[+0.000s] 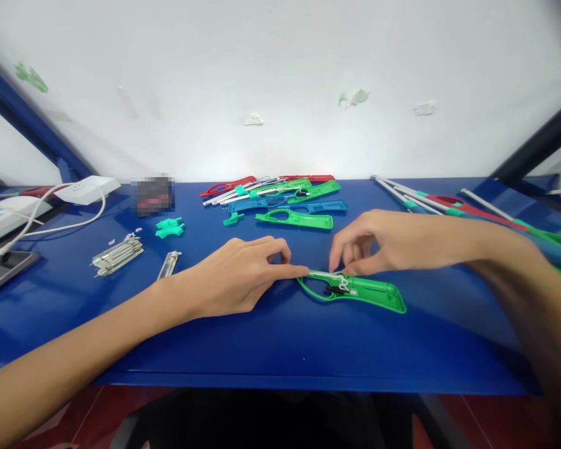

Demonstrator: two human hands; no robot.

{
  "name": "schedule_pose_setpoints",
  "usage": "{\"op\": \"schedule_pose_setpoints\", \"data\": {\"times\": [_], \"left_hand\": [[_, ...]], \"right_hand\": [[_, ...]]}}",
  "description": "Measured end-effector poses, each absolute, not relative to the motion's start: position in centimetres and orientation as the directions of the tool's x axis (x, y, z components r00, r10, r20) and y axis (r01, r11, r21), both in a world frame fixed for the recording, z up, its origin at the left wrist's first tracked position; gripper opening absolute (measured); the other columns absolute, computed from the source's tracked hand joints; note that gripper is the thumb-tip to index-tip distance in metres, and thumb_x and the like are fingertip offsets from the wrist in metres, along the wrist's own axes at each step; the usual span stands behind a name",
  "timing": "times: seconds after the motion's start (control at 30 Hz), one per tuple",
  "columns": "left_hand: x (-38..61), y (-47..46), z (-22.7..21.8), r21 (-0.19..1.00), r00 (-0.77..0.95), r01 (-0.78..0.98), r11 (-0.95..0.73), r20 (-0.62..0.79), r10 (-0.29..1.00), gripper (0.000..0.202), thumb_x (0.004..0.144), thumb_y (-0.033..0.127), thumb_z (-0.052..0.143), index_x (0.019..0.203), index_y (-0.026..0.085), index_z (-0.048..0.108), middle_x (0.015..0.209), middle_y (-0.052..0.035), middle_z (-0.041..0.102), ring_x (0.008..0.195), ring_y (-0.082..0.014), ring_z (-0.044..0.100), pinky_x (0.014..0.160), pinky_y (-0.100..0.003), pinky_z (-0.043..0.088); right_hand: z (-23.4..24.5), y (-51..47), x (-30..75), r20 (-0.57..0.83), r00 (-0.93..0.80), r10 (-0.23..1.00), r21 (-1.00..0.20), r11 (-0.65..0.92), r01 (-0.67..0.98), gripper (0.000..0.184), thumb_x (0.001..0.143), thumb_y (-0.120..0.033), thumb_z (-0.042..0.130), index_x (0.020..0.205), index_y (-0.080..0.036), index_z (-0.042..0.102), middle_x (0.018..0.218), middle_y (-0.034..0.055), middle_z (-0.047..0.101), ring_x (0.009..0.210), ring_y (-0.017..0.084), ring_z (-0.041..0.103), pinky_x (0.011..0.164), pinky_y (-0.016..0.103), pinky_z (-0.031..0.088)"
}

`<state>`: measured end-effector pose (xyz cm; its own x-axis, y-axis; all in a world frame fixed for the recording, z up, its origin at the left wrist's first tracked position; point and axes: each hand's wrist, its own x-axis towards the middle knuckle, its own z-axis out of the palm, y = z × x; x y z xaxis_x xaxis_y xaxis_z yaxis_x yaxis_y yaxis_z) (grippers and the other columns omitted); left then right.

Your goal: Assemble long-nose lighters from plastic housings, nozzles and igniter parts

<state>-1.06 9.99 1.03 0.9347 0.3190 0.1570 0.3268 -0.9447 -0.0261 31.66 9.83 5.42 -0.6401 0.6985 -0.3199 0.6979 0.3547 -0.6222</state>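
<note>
A green half-shell of a long-nosed lighter (378, 294) lies on the blue table, its hollow side up. Inside it sit a black part (339, 290), a looped white wire (343, 282) and a thin pale strip along the upper edge. My left hand (243, 274) presses a fingertip onto the shell's looped left end, its other fingers bent. At the upper edge near the middle, my right hand (364, 246) has thumb and fingertips drawn together close to the wire. Whatever is between those fingertips is too small to make out.
Behind lie red, blue and green shells (294, 218) with metal tubes. Long lighters with metal tubes (421, 199) lie at right. Turquoise pieces (169, 227), clear metal-ended parts (119, 254), a phone (7, 271) and a white cable (65, 231) occupy the left.
</note>
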Motion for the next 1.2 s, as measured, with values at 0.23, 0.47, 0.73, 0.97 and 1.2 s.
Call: {"op": "schedule_pose_setpoints", "data": {"times": [0.23, 0.47, 0.73, 0.97, 1.2], "left_hand": [[-1.0, 9.7, 1.6, -0.059, 0.941, 0.324, -0.944, 0.126, 0.315, 0.057, 0.114, 0.004, 0.047, 0.16, 0.03, 0.067, 0.132, -0.0071, 0.073, 0.102, -0.0186, 0.074, 0.065, -0.029, 0.045], [-0.8, 9.4, 1.4, -0.112, 0.939, 0.341, -0.933, 0.089, 0.333, 0.061, 0.11, 0.003, 0.05, 0.162, 0.031, 0.064, 0.133, -0.0075, 0.073, 0.105, -0.0201, 0.074, 0.063, -0.031, 0.044], [-0.7, 9.2, 1.6, -0.131, 0.94, 0.339, -0.932, 0.078, 0.331, 0.07, 0.103, -0.003, 0.047, 0.163, 0.031, 0.063, 0.132, -0.0078, 0.072, 0.103, -0.0205, 0.072, 0.064, -0.032, 0.042], [-0.4, 8.7, 1.7, -0.128, 0.93, 0.369, -0.921, 0.05, 0.365, 0.075, 0.098, -0.005, 0.051, 0.162, 0.032, 0.061, 0.133, -0.0074, 0.071, 0.1, -0.0196, 0.072, 0.064, -0.03, 0.042], [-0.3, 8.6, 1.7, -0.111, 0.927, 0.374, -0.921, 0.052, 0.37, 0.079, 0.096, -0.007, 0.05, 0.163, 0.033, 0.061, 0.132, -0.0076, 0.069, 0.098, -0.0198, 0.071, 0.064, -0.031, 0.041]], "right_hand": [[5.5, 9.8, 31.5, -0.316, -0.63, 0.709, -0.622, 0.346, 0.702, 0.025, 0.088, -0.044, 0.081, 0.108, -0.034, 0.092, 0.093, -0.0019, 0.088, 0.079, 0.022, 0.079, 0.07, 0.035, 0.059], [5.6, 9.4, 31.3, -0.298, -0.627, 0.719, -0.617, 0.356, 0.701, 0.022, 0.088, -0.047, 0.082, 0.102, -0.034, 0.093, 0.088, -0.0024, 0.086, 0.074, 0.021, 0.075, 0.067, 0.033, 0.056], [5.5, 9.3, 30.9, -0.287, -0.613, 0.736, -0.604, 0.357, 0.712, 0.02, 0.085, -0.043, 0.081, 0.097, -0.033, 0.092, 0.083, -0.0025, 0.083, 0.07, 0.02, 0.071, 0.064, 0.033, 0.053], [5.3, 9.3, 31.3, -0.286, -0.619, 0.731, -0.603, 0.365, 0.71, 0.018, 0.088, -0.049, 0.083, 0.094, -0.035, 0.091, 0.085, -0.0031, 0.084, 0.072, 0.02, 0.072, 0.065, 0.033, 0.053], [5.4, 9.1, 31.3, -0.296, -0.615, 0.731, -0.597, 0.36, 0.716, 0.012, 0.088, -0.045, 0.083, 0.092, -0.035, 0.089, 0.084, -0.0049, 0.083, 0.072, 0.019, 0.072, 0.065, 0.032, 0.053]]}}
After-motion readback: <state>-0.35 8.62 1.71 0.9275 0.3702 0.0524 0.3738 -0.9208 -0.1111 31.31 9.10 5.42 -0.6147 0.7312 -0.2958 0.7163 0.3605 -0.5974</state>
